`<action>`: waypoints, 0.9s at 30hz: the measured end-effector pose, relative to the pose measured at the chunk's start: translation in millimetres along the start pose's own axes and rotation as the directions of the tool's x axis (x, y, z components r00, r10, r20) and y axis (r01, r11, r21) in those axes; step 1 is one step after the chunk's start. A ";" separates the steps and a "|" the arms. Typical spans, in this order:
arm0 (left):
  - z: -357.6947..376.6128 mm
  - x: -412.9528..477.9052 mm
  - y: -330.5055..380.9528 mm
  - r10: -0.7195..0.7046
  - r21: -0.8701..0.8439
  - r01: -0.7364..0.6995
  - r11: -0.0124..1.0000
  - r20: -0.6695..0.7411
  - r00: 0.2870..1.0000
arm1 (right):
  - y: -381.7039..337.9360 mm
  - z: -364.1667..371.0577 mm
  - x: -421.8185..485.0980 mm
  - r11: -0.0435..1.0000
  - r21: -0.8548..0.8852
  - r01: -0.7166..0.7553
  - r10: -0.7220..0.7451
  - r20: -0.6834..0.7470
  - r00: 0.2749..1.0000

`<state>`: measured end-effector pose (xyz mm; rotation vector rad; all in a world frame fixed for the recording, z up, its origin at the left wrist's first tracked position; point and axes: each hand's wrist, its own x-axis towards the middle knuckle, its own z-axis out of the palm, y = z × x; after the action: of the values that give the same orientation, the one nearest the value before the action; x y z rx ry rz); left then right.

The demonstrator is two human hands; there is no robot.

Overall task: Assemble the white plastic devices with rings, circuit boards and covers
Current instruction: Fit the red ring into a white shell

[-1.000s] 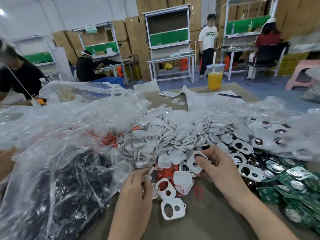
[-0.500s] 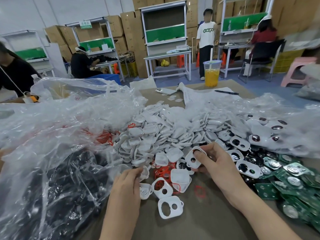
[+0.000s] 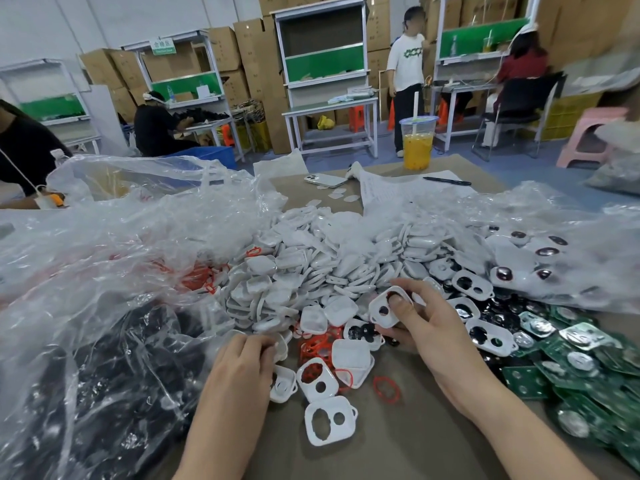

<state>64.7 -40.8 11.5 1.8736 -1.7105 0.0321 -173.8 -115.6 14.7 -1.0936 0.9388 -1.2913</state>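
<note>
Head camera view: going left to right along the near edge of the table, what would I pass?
Clear plastic bag of black parts → left hand → white two-hole cover lying flat → right hand pinching another white cover → green circuit boards.

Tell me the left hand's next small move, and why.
Probably draw the white plastic shell at the curled fingertips of the left hand clear of the pile, toward the right hand. That hand pinches a white two-hole plastic cover, thumb on its large hole, so it seems to need a mate.
</note>
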 end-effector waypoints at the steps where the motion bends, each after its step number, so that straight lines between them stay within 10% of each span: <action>1: -0.4 1.2 2.4 0.016 0.005 -0.016 1.000 -0.021 1.000 | -0.6 0.6 0.1 1.000 0.004 -0.005 0.005 0.007 1.000; 6: -2.7 27.4 36.4 0.030 -0.292 -0.077 0.953 -0.162 0.986 | -3.7 1.8 0.7 0.995 0.104 0.003 -0.002 -0.017 1.000; 12: 19.3 62.7 96.9 -0.136 -0.835 0.116 0.537 0.050 0.989 | -8.3 -2.1 2.4 0.969 0.247 -0.011 0.034 -0.088 0.996; 27: 34.3 50.9 93.0 0.002 -0.897 0.216 0.386 0.235 0.972 | -5.6 -2.4 4.5 0.992 0.124 0.010 0.003 -0.103 0.995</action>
<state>-24.3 -101.0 41.2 1.0837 -1.2256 -1.0166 -177.2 -120.1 19.8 -0.9404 0.9199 -1.4010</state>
